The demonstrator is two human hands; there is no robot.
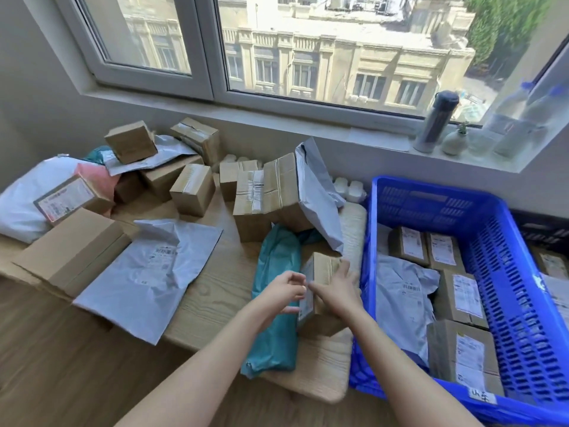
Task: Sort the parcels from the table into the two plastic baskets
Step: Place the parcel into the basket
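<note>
- A small cardboard box (320,291) stands on the near right of the wooden table (215,291), just left of the blue basket (372,241).
- The right hand (337,291) lies flat on the box; whether its fingers have closed round it I cannot tell.
- The left hand (284,289) hovers loosely curled at the labelled side, holding nothing.
- Best practice, likely: grasp both sides, read the label, then lift clear of the teal mailer (277,303).

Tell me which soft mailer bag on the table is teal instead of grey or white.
The long teal mailer bag lying just left of the small cardboard box that both hands are on.
</note>
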